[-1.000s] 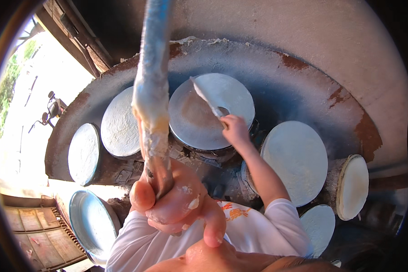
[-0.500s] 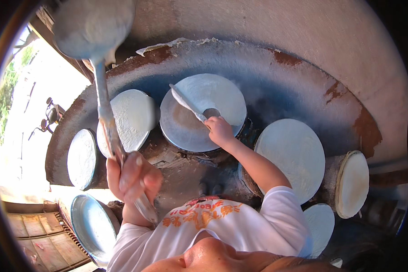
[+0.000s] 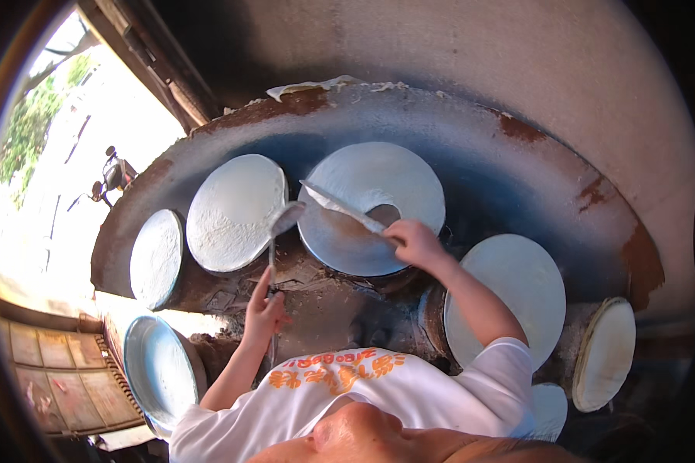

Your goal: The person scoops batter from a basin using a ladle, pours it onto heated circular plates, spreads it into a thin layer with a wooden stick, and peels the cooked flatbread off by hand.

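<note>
In my left hand [image 3: 264, 312] I grip the handle of a metal ladle. Its bowl [image 3: 288, 218] is held between two griddles, near the left edge of the middle one. My right hand [image 3: 418, 243] is closed on a flat, pale spreader [image 3: 338, 205], whose blade lies across the middle griddle [image 3: 336, 251]. Pale batter [image 3: 382, 163] covers the far and right parts of that griddle in a thin layer. Brownish bare metal shows at its near left and in a round patch beside the spreader.
Left of the middle stand a white-covered griddle [image 3: 237, 212] and a smaller one [image 3: 156, 258]. To the right are a large white-covered griddle [image 3: 510, 301] and a tilted round one [image 3: 604, 355]. A blue-white basin [image 3: 135, 332] is at the lower left. A curved ledge [image 3: 483, 116] runs behind.
My left hand has lowered the ladle from up close to beside the middle griddle. My right hand keeps the spreader on that griddle. The whole view has shifted slightly.
</note>
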`<state>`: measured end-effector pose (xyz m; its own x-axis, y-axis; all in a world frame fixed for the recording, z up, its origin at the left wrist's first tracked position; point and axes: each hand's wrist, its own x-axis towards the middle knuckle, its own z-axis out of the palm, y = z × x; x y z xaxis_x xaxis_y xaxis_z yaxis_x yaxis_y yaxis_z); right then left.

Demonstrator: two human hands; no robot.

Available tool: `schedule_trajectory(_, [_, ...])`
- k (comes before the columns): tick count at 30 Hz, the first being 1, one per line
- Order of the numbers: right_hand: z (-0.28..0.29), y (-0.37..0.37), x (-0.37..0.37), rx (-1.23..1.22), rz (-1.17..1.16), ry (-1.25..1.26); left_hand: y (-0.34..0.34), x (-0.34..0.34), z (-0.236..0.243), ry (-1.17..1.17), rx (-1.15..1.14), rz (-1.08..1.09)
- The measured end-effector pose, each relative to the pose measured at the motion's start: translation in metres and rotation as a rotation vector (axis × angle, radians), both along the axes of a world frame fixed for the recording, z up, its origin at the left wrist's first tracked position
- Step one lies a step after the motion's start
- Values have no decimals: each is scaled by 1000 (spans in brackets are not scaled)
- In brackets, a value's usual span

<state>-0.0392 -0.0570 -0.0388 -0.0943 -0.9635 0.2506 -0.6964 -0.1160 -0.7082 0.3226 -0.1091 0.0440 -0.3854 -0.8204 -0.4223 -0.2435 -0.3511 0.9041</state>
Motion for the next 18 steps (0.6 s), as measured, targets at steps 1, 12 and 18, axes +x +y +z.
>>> schedule_trajectory(1, [8, -12, -21, 62, -54, -14, 1, 1, -10, 2, -23, -32])
schedule_trajectory(12, [-6, -7, -34, 76, 163, -154, 26, 14, -22, -162, -26, -276])
schedule_trajectory(18, [3, -49, -54, 43, 87, 6, 13, -3, -17, -173, -9, -285])
